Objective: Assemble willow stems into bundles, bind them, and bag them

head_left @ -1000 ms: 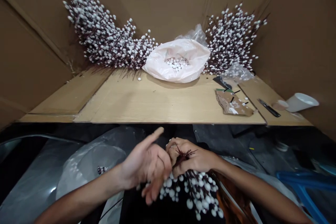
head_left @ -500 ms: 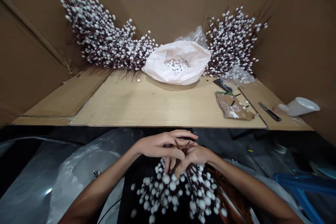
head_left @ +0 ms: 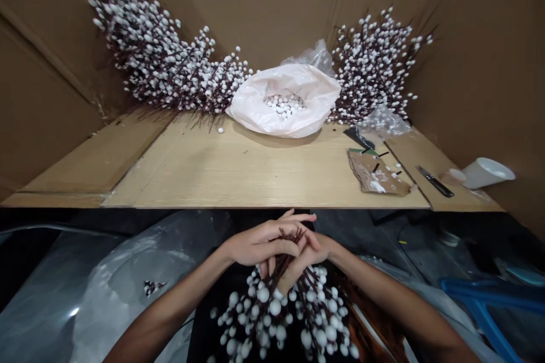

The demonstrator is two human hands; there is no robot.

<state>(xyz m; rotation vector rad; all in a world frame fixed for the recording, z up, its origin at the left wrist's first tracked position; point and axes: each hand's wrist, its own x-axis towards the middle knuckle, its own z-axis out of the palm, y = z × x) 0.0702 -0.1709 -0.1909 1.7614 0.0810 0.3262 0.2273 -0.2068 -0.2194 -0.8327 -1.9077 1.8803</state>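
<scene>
Below the table's front edge, both hands meet around a bunch of white-berry stems [head_left: 275, 303], whose dark stem ends stick up between the fingers and whose berries hang toward my lap. My left hand [head_left: 266, 243] wraps the stems from the left, with some fingers stretched past them. From the right, my right hand [head_left: 306, 258] grips the same stems, its thumb pointing down along them. Part of the stems is hidden behind the fingers.
On the table [head_left: 204, 176] are a white bag [head_left: 247, 105] of loose berries, berry-stem piles left [head_left: 149, 51] and right [head_left: 370, 68], a cardboard piece [head_left: 361, 173], a knife [head_left: 435, 181] and a white cup [head_left: 485, 173]. Clear plastic [head_left: 106, 283] lies lower left.
The fingers have shifted around the stems, and my right hand's fingers now show above them. The bunch sits slightly lower and further left. The table view has moved slightly left.
</scene>
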